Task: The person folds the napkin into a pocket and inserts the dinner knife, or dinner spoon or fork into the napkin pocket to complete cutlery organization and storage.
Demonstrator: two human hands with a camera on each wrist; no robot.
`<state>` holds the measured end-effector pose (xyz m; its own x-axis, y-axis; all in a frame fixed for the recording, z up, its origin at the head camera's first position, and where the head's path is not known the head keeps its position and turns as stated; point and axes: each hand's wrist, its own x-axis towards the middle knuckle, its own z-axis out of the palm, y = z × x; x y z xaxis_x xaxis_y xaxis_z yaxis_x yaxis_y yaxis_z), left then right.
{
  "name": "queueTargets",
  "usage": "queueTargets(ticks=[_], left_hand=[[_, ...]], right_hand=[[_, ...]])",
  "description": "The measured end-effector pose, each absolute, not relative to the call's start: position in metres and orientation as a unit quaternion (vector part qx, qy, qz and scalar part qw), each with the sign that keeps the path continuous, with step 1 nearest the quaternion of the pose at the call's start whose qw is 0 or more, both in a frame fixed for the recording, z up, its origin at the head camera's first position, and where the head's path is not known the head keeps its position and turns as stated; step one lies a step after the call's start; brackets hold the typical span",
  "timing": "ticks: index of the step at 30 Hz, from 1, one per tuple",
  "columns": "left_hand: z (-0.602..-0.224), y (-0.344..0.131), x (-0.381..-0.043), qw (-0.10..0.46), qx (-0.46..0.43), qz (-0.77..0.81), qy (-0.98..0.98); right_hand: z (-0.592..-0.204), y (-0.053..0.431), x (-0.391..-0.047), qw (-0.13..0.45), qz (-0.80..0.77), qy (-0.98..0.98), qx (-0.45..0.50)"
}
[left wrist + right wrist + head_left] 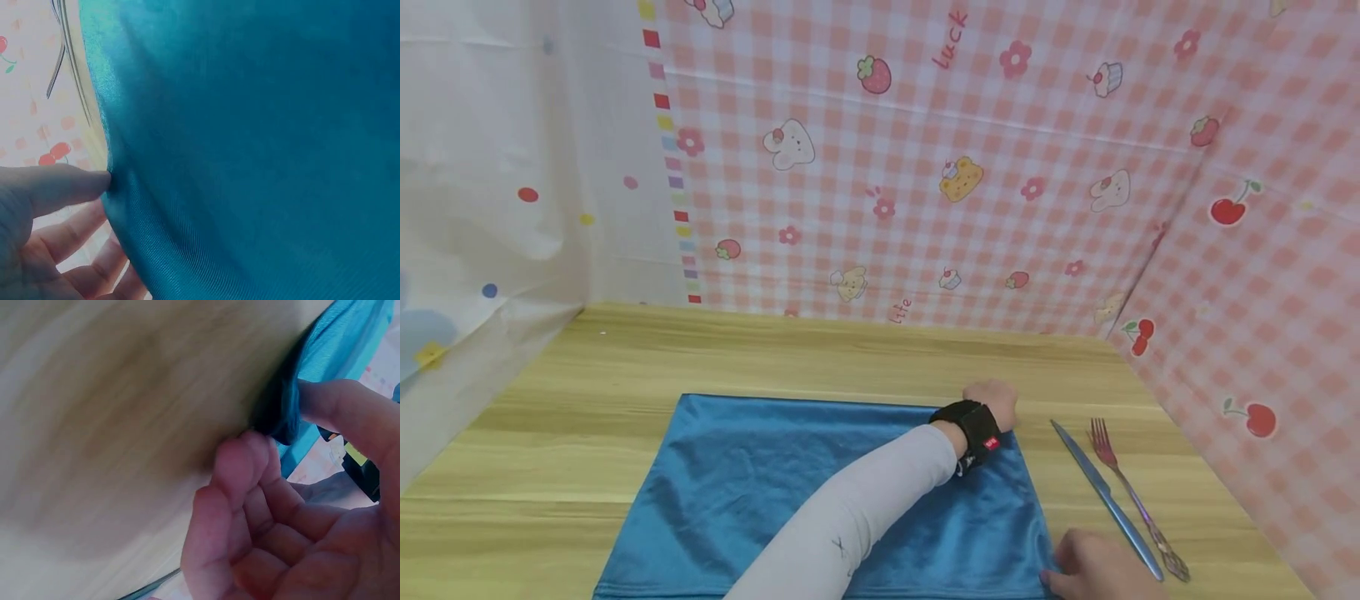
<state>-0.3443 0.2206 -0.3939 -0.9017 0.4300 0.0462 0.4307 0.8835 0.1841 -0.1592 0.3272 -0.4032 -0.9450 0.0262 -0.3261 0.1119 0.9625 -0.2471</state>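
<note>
A shiny blue cloth (752, 475) lies spread on the wooden table. My left arm, in a white sleeve with a black wrist strap (973, 429), crosses over it. At the far right corner my left hand (992, 404) pinches the cloth's edge; the left wrist view shows the thumb (69, 187) on top and fingers beneath. My right hand (1101, 567) is at the near right corner, partly cut off by the frame. In the right wrist view, its thumb and fingertips (234, 465) pinch a folded bit of the cloth (337, 350).
Right of the cloth, a table knife (1108, 500) and an ornate-handled fork (1138, 504) lie side by side, close to my right hand. A pink checked sheet (910, 183) covers the back and right walls; a white dotted sheet (490, 150) hangs left. Bare wooden tabletop (535, 442) surrounds the cloth.
</note>
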Motion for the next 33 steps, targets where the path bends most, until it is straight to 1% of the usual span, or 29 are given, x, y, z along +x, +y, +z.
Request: queueTargets(ticks=[4,8,10,13,16,18,20,23,27,30,33], left_hand=[[-0.394,0.220,-0.346,-0.003,-0.230,-0.106,-0.967],[-0.390,0.220,-0.349,-0.028,-0.239,-0.125,-0.962],[-0.386,0.219,-0.350,-0.041,-0.236,-0.138,-0.961],[-0.377,0.215,-0.348,-0.046,-0.231,-0.154,-0.959],[-0.368,0.210,-0.344,-0.045,-0.238,-0.171,-0.955],[-0.363,0.206,-0.341,-0.047,-0.246,-0.184,-0.950],[-0.359,0.202,-0.337,-0.047,-0.249,-0.196,-0.947],[-0.357,0.197,-0.334,-0.037,-0.253,-0.195,-0.947],[-0.357,0.194,-0.335,0.006,-0.253,-0.162,-0.954],[-0.354,0.192,-0.336,0.033,-0.259,-0.160,-0.952],[-0.349,0.189,-0.336,0.042,-0.264,-0.179,-0.947]], right_hand=[[-0.403,0.323,-0.159,0.163,-0.156,0.974,0.030],[-0.404,0.325,-0.159,0.168,-0.199,0.965,0.034],[-0.404,0.330,-0.160,0.180,-0.234,0.955,0.037],[-0.403,0.339,-0.160,0.206,-0.300,0.930,0.045],[-0.401,0.346,-0.161,0.234,-0.370,0.899,-0.001],[-0.399,0.348,-0.160,0.237,-0.391,0.889,-0.041],[-0.395,0.348,-0.159,0.224,-0.374,0.897,-0.063],[-0.388,0.343,-0.155,0.171,-0.290,0.940,-0.054],[-0.377,0.334,-0.150,0.127,-0.217,0.967,-0.035],[-0.367,0.330,-0.147,0.127,-0.213,0.968,-0.035],[-0.360,0.325,-0.145,0.130,-0.206,0.970,-0.025]])
